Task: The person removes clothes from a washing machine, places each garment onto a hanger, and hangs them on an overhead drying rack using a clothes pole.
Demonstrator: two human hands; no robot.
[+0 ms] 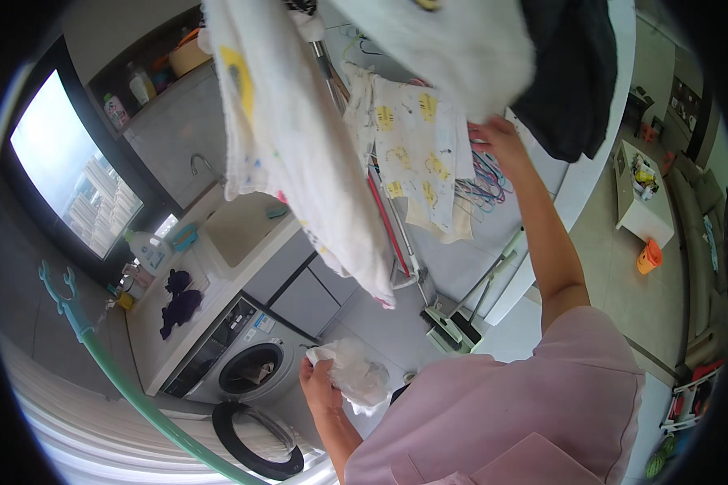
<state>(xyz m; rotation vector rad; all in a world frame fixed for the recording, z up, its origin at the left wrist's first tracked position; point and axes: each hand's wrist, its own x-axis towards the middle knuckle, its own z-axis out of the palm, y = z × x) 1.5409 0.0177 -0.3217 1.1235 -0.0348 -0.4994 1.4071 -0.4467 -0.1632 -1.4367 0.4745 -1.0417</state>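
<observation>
The left hand (321, 386) is clamped on a crumpled white bundle (361, 373), low in the middle of the view. The bundle's long axis slants from the fingers down to the right, its loose end toward the person's body. The right hand (500, 142) is raised beside a cluster of hangers (488, 184), which trail downward; its fingertips are partly hidden, so I cannot tell whether they are closed on one.

A printed shirt (416, 149) hangs just left of the hangers, long axis near upright. Farther left, a long white cloth (299, 162) drops to a point above the bundle. A black cloth (570, 81) hangs above the right forearm, and a white ledge (584, 174) runs behind it. Tiled floor (372, 323) shows between the bundle and the broom (443, 327); the washing machine (298, 335) stands left, near the bundle.
</observation>
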